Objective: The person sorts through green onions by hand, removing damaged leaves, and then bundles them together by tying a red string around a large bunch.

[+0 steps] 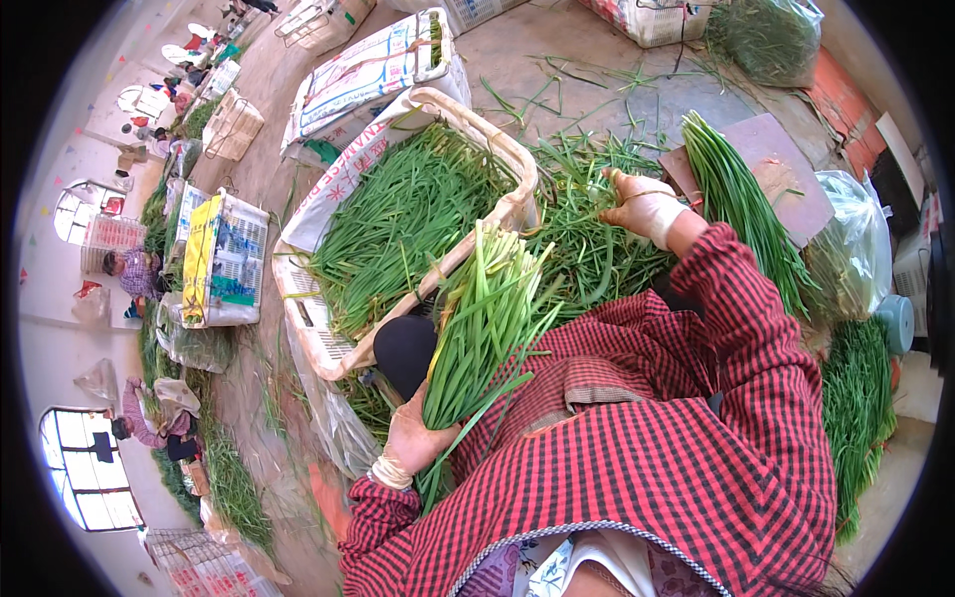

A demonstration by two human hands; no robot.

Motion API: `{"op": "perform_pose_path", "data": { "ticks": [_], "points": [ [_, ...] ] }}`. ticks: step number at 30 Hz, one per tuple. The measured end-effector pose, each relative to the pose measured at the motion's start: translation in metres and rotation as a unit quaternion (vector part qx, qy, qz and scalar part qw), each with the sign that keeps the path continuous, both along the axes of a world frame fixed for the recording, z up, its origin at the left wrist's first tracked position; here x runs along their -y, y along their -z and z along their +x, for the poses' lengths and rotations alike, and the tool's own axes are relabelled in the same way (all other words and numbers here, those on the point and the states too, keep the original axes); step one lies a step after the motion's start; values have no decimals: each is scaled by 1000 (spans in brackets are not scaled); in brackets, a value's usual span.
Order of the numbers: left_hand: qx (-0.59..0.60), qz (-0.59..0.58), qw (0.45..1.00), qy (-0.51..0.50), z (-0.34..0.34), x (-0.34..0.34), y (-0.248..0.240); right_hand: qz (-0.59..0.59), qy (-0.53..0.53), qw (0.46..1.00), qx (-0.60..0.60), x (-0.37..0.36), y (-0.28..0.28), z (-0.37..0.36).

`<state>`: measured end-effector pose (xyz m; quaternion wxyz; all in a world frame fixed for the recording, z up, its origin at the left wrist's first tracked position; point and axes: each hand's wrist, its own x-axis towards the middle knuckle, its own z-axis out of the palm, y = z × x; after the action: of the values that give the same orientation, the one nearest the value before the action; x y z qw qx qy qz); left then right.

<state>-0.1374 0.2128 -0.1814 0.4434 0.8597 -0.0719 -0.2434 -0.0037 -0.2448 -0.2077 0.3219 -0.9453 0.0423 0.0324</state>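
Observation:
My left hand (413, 438) is closed round the lower, leafy part of a bunch of garlic chives (479, 323), its pale stem ends pointing up and away from me. Beside it stands a white plastic crate (328, 356), lined with a printed sack and filled with loose chives (408, 204). My right hand (642, 206), partly wrapped in a whitish covering, hovers over loose green scraps (587, 234). Its thumb and fingers are pinched together; whatever sits between them is too small to name. Close to its right, another bunch of chives (736, 194) rests on a flat board (796, 194).
Behind the crate is a sack-covered crate (363, 80). To the right are a clear plastic bag (851, 239), a blue-grey round container (895, 323) and a long heap of chives (856, 408). Further crates (229, 264) and seated people (134, 269) are at the left.

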Motion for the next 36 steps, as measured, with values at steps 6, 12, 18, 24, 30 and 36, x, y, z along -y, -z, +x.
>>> {"op": "perform_pose_path", "data": {
  "ticks": [6,12,18,24,30,36],
  "points": [
    [62,147,986,54,10,23,-20,63,-264,937,221,-68,-69,-29],
    [62,113,990,56,16,28,-18,130,-131,936,300,-92,-49,-34],
    [42,134,988,64,20,32,-28,197,-105,908,354,-84,-48,-38],
    [33,129,989,69,24,42,-31,48,-162,937,304,-77,-51,-53],
    [145,195,965,95,22,45,-29,51,-171,936,304,-94,-28,-46],
    [300,293,901,113,31,40,-39,-15,-198,918,343,-90,-25,-49]
  ]
}}
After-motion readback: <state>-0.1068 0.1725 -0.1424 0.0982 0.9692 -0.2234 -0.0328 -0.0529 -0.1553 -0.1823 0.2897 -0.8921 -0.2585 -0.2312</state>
